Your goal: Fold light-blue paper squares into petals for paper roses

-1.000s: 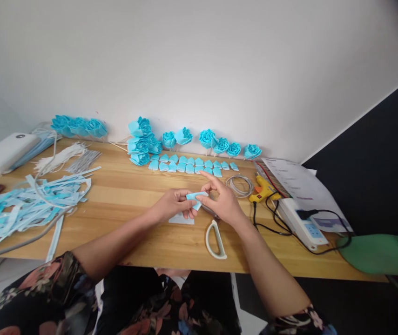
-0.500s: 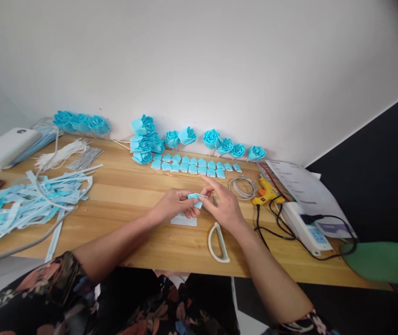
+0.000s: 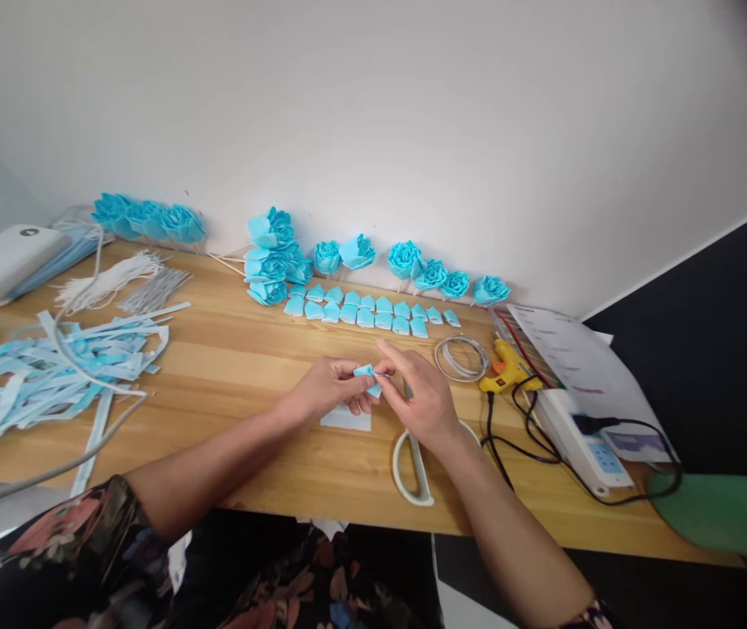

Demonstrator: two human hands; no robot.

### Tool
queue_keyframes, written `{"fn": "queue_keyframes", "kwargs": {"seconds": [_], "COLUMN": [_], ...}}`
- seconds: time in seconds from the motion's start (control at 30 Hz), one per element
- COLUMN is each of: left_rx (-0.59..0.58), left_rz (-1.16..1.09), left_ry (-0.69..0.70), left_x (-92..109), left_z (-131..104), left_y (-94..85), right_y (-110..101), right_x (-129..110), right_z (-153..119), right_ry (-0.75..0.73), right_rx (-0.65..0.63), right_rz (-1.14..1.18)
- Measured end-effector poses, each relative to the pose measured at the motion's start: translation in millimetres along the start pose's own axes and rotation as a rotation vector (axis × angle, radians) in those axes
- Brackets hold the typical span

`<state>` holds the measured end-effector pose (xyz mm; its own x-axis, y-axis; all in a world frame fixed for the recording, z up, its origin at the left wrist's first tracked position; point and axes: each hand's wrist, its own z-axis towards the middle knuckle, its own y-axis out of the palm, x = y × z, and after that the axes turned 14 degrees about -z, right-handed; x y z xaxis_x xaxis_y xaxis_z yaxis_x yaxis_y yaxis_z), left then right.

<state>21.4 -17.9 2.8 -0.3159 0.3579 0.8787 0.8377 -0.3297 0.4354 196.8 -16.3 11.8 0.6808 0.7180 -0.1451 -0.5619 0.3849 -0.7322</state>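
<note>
A small blue petal piece (image 3: pixel 364 371) is pinched in my left hand (image 3: pixel 334 387), between thumb and fingers. My right hand (image 3: pixel 420 393) closes thumb and finger on the right edge of the same piece, its index finger pointing up and away. Under my left hand a pale sheet piece (image 3: pixel 345 418) lies on the wooden table (image 3: pixel 229 367). White-handled scissors (image 3: pixel 400 472) rest beneath my right wrist, partly hidden by it. Beyond my hands, several folded blue petals (image 3: pixel 365 318) lie in two rows.
Several blue flowers (image 3: pixel 404 259) line the wall. Cut blue strips (image 3: pixel 85 376) and white cords (image 3: pixel 107 278) lie at left, near a white power bank (image 3: pixel 3 262). At right are a wire coil (image 3: pixel 461 358), a yellow glue gun (image 3: pixel 508 367), a power strip (image 3: pixel 583 445) and papers (image 3: pixel 576 367).
The view has shifted slightly. Both hands stay on the blue piece, whose right edge is now curled more at my right fingertips. More of the scissors' handles shows.
</note>
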Motion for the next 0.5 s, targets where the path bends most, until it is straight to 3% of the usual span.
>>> {"fn": "queue_keyframes", "kwargs": {"seconds": [0.27,0.5], "left_rx": [0.011,-0.010], "left_rz": [-0.048,-0.047], "left_ry": [0.065,0.060], "left_x": [-1.0,1.7], "left_z": [1.5,1.5], "left_y": [-4.7,-4.3], "right_y": [-2.5,-3.9], "right_x": [-0.4,0.1], "right_z": [-2.5,-2.0], "right_ry": [0.014,0.025], "right_rx": [-0.082,-0.064], "right_rz": [0.012,0.022]}}
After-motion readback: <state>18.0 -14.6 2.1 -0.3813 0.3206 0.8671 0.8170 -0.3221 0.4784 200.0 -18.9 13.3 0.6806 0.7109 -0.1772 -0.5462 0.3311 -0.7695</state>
